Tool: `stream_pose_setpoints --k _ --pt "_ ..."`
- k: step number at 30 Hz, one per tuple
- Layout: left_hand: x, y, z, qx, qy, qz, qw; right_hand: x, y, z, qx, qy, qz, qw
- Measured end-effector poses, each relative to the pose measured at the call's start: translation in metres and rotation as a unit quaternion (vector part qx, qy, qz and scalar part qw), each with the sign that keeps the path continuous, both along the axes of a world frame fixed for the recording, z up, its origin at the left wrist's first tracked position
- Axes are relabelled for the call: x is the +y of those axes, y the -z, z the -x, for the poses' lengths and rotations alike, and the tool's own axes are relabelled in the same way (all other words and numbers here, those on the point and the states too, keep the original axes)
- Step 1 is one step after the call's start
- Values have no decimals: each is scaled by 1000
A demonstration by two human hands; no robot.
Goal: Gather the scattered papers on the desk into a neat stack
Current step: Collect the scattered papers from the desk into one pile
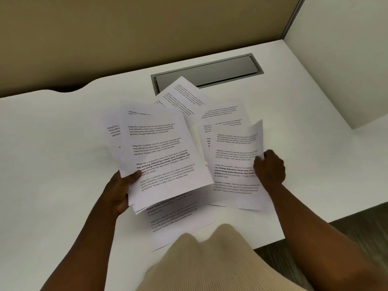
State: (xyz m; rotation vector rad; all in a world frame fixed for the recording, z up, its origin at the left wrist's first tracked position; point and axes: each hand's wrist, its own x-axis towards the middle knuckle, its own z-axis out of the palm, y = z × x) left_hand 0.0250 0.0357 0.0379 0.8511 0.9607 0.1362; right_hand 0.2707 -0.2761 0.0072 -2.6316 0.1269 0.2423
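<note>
White printed sheets lie scattered across the middle of the white desk (52, 143). My left hand (120, 190) grips the lower left corner of a loose bundle of papers (159, 156), raised a little off the desk, thumb on top. My right hand (269, 166) pinches the right edge of another sheet (233, 162), whose upper edge curls upward and looks blurred. More sheets (180, 95) lie flat behind, overlapping at angles. One sheet (178, 225) lies under the bundle at the front edge.
A grey recessed cable tray (210, 72) is set into the desk behind the papers. A beige partition (126, 34) closes off the back and a white panel (346, 59) the right side. The desk's front edge runs at lower right, above dark floor (357, 227).
</note>
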Motion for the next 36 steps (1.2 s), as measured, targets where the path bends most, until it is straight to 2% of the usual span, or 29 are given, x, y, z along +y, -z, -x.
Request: stream_pose_setpoints --k 2,6,9,11,13,16,19,23,28,32,33,36 --pt "0 -1 1 5 7 -7 1000 4 -23 -4 -91 -59 -34 994" --pt "2 1 3 13 4 -13 1000 16 -87 -17 -215 -127 -136 959" --pt "1 3 3 15 2 -18 1000 27 -134 -26 -265 -136 -203 933" --pt "-1 1 2 12 6 -19 1000 36 -156 -31 -259 -115 -250 926" --pt "-3 -2 0 7 13 -18 1000 44 -169 -34 -212 -88 -328 917" --pt "-6 -6 -2 -4 29 -16 999 57 -167 -34 -92 -69 -445 888" --pt "-12 -15 -7 -30 48 -7 998 76 -141 -26 47 -59 -479 875" --pt "-17 -25 -12 -73 68 13 995 93 -94 -4 200 -46 -531 822" --pt "-16 -33 -19 -76 131 -12 988 96 -65 12 249 -42 -483 838" --pt "-16 -38 -25 -59 174 -14 983 90 -57 18 349 -62 -522 776" --pt "-16 -38 -27 -55 186 -18 981 89 -57 19 363 -68 -519 771" --pt "-15 -35 -33 -40 197 -37 979 85 -54 15 334 -70 -490 802"
